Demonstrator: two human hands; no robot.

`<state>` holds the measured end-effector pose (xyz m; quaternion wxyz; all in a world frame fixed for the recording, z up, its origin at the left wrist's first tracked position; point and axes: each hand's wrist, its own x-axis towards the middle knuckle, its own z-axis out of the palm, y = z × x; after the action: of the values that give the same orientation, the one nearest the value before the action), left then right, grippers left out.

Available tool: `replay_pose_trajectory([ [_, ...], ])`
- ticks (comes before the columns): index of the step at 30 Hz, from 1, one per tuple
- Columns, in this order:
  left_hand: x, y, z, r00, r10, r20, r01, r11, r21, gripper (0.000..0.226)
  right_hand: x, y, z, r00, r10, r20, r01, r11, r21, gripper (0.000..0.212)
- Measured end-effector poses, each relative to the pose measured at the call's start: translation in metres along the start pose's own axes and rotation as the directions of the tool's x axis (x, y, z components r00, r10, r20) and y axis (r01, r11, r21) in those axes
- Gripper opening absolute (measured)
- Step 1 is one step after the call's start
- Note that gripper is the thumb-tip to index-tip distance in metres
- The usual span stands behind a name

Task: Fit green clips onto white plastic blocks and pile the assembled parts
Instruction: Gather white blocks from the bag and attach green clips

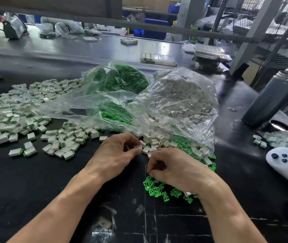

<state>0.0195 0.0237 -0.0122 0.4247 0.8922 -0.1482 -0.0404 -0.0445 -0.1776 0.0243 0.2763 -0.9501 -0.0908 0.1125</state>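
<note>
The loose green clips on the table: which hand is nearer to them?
Right. The right hand lies directly over the green clips, touching them. The left hand is beside them to the left, pinching a white block.

Glossy clear plastic bag (178, 95) — matt black table (34, 181)

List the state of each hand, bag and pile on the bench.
left hand: pinches a white block
right hand: fingers curled over loose green clips, hold unclear
green clip bag: open
white block bag: open, blocks spilling out
assembled pile: spread out at left
</note>
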Motion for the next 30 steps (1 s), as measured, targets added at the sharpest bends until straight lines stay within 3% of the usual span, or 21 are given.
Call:
replay_pose_trajectory([
  [5, 0.0, 0.001, -0.001, 1.0, -0.002, -0.002, 0.002, 1.0, -0.012, 0.009, -0.001, 0.003, -0.001, 0.999, -0.006, 0.046, 0.004, 0.999, 0.047, 0.012],
  [14, -0.001, 0.001, -0.001, 1.0, -0.006, 0.003, 0.006, 1.0, -0.011, 0.009, 0.001, 0.001, 0.003, 1.0, -0.019, 0.024, 0.02, 0.999, -0.047, 0.007],
  [17, -0.001, 0.002, -0.002, 1.0, -0.008, 0.003, 0.008, 0.999, -0.033, 0.009, 0.0, 0.003, 0.005, 1.0, 0.014, -0.023, -0.011, 0.993, 0.118, 0.007],
  [19, -0.001, 0.003, -0.002, 1.0, -0.003, -0.003, 0.003, 0.997, -0.077, 0.01, 0.003, 0.004, 0.007, 0.989, 0.054, -0.14, -0.016, 0.966, 0.257, 0.007],
  [23, 0.0, 0.006, -0.001, 1.0, 0.002, -0.003, -0.002, 0.977, -0.215, 0.014, 0.009, 0.004, 0.011, 0.932, 0.163, -0.323, 0.043, 0.837, 0.546, 0.017],
  [26, 0.0, 0.009, 0.002, 1.0, 0.019, 0.004, -0.016, 0.942, -0.336, 0.022, 0.01, 0.003, 0.013, 0.907, 0.222, -0.357, 0.076, 0.749, 0.658, 0.021],
  [30, 0.0, 0.01, 0.005, 1.0, 0.019, -0.003, -0.018, 0.886, -0.463, 0.029, 0.015, -0.001, 0.015, 0.901, 0.258, -0.349, 0.127, 0.611, 0.781, 0.011],
])
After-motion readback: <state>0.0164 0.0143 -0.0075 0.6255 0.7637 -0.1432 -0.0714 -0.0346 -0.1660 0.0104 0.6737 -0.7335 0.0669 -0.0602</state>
